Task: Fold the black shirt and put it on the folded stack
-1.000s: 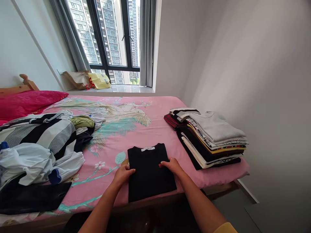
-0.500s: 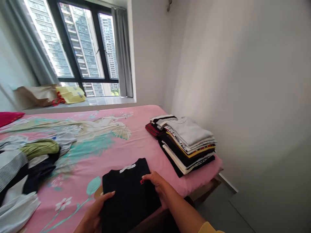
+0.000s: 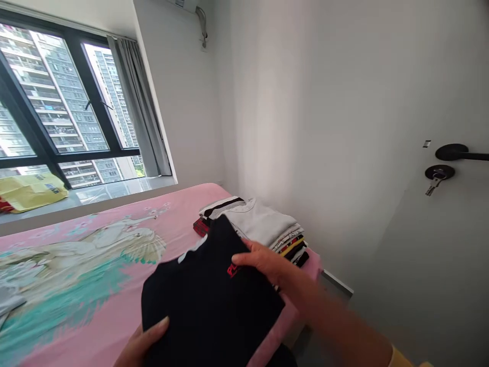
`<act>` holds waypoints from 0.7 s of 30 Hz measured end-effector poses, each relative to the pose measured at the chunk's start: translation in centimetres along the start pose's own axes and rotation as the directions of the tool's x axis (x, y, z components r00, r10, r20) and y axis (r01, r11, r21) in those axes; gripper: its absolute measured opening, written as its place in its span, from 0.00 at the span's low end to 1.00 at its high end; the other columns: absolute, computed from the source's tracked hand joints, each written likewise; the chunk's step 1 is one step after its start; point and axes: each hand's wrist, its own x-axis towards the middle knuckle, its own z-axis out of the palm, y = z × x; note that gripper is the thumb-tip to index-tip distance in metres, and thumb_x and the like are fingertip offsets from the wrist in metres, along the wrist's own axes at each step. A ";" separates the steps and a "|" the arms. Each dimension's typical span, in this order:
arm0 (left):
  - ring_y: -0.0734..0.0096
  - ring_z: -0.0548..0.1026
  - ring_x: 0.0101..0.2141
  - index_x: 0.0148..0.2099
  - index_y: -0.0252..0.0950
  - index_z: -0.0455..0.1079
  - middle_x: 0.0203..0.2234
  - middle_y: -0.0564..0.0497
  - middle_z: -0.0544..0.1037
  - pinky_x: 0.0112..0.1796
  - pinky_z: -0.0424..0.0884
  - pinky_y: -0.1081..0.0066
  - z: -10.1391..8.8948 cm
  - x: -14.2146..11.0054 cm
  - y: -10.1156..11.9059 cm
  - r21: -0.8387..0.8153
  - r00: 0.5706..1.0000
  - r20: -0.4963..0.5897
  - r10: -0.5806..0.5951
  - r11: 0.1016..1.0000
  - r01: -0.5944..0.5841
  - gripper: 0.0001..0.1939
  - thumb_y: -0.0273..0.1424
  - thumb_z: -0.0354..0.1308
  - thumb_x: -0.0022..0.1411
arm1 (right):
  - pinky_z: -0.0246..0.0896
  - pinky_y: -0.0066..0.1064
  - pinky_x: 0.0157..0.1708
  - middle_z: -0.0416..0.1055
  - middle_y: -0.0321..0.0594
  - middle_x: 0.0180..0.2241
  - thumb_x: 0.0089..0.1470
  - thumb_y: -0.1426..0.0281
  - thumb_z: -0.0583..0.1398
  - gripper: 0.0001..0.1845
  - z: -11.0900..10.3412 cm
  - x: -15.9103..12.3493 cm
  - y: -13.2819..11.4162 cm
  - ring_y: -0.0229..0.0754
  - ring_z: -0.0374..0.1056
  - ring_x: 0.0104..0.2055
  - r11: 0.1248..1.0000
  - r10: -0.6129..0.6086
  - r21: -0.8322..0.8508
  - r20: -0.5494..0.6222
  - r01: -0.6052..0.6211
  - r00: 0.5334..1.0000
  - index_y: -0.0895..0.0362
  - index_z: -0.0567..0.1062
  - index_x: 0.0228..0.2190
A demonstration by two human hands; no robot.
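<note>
A folded black T-shirt with a white neck label and small red lettering on its chest is held up between my two hands. My left hand grips its lower left edge, thumb on top and fingers hidden underneath. On the right side, my right hand pinches the shirt beside the red lettering, thumb in front. Just behind the shirt is a stack of folded clothes, with a light grey top uppermost; the shirt covers part of the stack.
The bed has a pink patterned sheet. A yellow bag lies on the window sill at the left. Grey clothing shows at the left edge. To the right are a wall and a door handle with keys below it.
The black T-shirt has been lifted off the bed and moved toward the stack, held in both hands. My view has turned right, bringing the door handle into sight.
</note>
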 end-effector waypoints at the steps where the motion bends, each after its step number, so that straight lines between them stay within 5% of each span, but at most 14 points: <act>1: 0.41 0.77 0.41 0.59 0.30 0.65 0.38 0.41 0.81 0.42 0.77 0.54 2.5 0.8 1.2 0.000 0.998 0.035 0.045 0.999 -0.045 0.38 0.29 0.69 0.43 | 0.68 0.32 0.37 0.75 0.37 0.34 0.39 0.70 0.68 0.27 -1.5 0.2 -2.1 0.39 0.72 0.33 0.999 -0.028 -0.030 0.000 0.028 1.000 0.56 0.72 0.45; 6: 0.53 0.79 0.38 0.57 0.31 0.66 0.38 0.41 0.81 0.42 0.77 0.62 13.5 6.4 6.4 0.057 0.936 0.266 0.232 0.965 -0.256 0.30 0.25 0.65 0.50 | 0.72 0.32 0.34 0.76 0.39 0.33 0.42 0.71 0.67 0.23 -10.2 2.9 -10.7 0.40 0.73 0.32 0.977 -0.130 -0.172 -0.014 0.126 0.991 0.56 0.71 0.43; 11: 0.63 0.79 0.31 0.48 0.29 0.71 0.34 0.43 0.81 0.32 0.78 0.69 20.3 11.2 9.1 0.057 0.893 0.336 0.300 0.940 -0.337 0.19 0.22 0.62 0.52 | 0.73 0.35 0.35 0.76 0.41 0.35 0.43 0.71 0.67 0.23 -17.3 5.4 -14.9 0.42 0.73 0.34 0.960 -0.146 -0.252 -0.068 0.125 0.987 0.56 0.70 0.43; 16: 0.66 0.78 0.29 0.45 0.30 0.71 0.31 0.46 0.80 0.29 0.78 0.69 23.5 15.0 9.1 0.058 0.901 0.322 0.292 0.943 -0.327 0.17 0.21 0.61 0.51 | 0.73 0.36 0.33 0.76 0.40 0.32 0.42 0.72 0.67 0.20 -21.4 7.3 -15.4 0.42 0.73 0.32 0.963 -0.131 -0.254 -0.131 0.094 0.983 0.56 0.71 0.40; 21: 0.69 0.77 0.27 0.44 0.34 0.69 0.31 0.49 0.79 0.28 0.76 0.69 22.8 19.6 6.0 0.114 0.929 0.267 0.255 0.949 -0.294 0.18 0.23 0.64 0.49 | 0.72 0.34 0.34 0.76 0.39 0.29 0.43 0.74 0.65 0.14 -24.7 9.1 -12.2 0.40 0.72 0.30 0.959 -0.070 -0.281 -0.315 -0.023 0.946 0.57 0.74 0.36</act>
